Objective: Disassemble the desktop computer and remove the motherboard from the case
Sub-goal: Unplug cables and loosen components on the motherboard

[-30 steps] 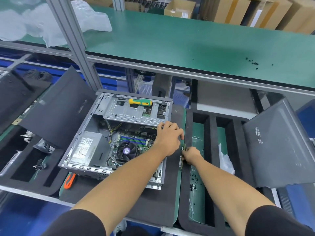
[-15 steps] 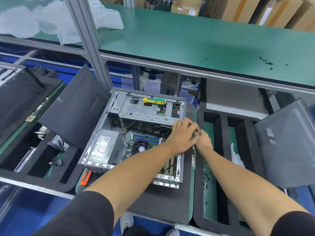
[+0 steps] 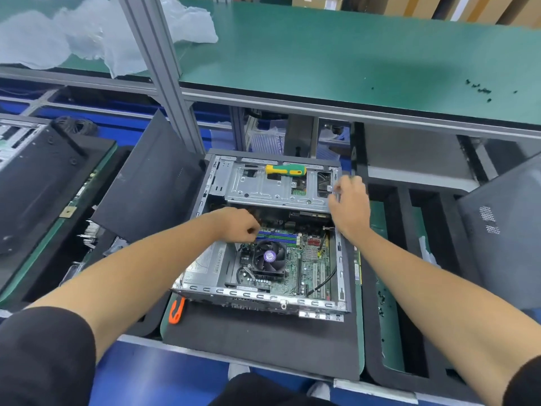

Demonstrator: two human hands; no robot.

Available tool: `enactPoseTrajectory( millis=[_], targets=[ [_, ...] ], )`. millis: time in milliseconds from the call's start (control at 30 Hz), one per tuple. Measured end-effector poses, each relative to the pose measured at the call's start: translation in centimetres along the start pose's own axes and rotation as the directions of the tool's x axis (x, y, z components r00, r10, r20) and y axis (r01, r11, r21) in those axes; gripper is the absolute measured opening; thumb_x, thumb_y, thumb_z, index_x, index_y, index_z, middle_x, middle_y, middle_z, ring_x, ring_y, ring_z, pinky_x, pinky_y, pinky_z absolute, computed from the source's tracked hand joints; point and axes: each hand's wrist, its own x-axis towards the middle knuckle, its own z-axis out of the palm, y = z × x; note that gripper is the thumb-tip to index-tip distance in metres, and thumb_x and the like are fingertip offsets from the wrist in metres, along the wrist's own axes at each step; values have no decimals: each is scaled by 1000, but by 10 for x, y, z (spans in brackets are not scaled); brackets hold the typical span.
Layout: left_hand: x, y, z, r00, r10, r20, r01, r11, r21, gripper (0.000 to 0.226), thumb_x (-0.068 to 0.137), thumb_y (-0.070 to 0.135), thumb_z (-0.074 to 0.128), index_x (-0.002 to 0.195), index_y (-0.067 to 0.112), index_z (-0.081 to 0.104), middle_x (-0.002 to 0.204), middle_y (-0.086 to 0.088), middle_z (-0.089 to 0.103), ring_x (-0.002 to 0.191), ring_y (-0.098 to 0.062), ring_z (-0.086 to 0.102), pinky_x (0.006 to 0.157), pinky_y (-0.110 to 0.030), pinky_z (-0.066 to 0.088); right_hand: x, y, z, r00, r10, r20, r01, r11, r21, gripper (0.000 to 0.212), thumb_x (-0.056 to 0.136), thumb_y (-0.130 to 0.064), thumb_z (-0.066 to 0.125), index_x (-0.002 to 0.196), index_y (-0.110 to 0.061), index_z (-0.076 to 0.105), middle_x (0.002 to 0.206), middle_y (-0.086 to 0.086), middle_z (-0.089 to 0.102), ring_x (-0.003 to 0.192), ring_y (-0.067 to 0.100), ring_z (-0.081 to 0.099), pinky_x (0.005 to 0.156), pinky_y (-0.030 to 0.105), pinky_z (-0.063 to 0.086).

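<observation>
Two hands are in the open case (image 3: 202, 284). The left hand (image 3: 238, 225) has its fingers curled inside, near the blue memory slots; whether it holds something I cannot tell. The right hand (image 3: 349, 205) touches the right end of the drive cage (image 3: 263, 191) with loose, blurred fingers. The motherboard (image 3: 310, 262) lies flat on the case floor, under one fan (image 3: 269, 256). I judge the board thin, stiff and fragile; better to hold it by the edges. One green-yellow screwdriver (image 3: 285, 170) rests on the cage, and one orange tool (image 3: 176, 312) lies beside the case.
</observation>
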Motion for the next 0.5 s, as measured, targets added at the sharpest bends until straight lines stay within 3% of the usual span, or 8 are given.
enactPoseTrajectory(
  millis=[100,200,267,367,500],
  targets=[
    [12,2,2,982,-151,113,155,987,-32,13,95,23,50,96,17,61,98,-4,67,86,-24,60,73,-35,47,4,-23,10,974,-195,112,203,977,-66,9,86,-19,58,85,-25,51,93,-3,45,91,21,41,77,37,32],
    [19,4,3,952,-221,212,242,967,-78,17,96,21,60,112,13,60,107,-4,65,89,-22,60,74,-33,46,0,-42,24,942,-257,218,265,964,-10,7,89,-25,56,94,-28,53,98,-4,45,95,19,37,82,37,28],
    [21,6,4,930,-243,275,268,962,-55,30,96,27,66,122,11,61,111,-3,65,93,-21,62,75,-31,48,-9,-48,33,926,-298,232,303,953,16,16,88,-26,56,104,-25,53,102,-3,45,97,19,36,85,40,34],
    [23,10,4,916,-273,293,284,959,5,36,95,25,68,127,10,61,122,-5,65,106,-26,64,92,-37,53,-31,-55,44,912,-337,233,341,940,27,37,83,-32,49,120,-26,48,109,-6,34,98,16,29,86,38,29],
    [23,11,-5,900,-248,358,278,960,-34,40,96,-4,52,128,14,66,129,-1,62,109,-22,61,84,-30,48,-66,-59,57,824,-453,340,458,886,68,47,82,-40,43,127,-25,41,113,-5,30,100,13,24,90,38,30]
  ],
)
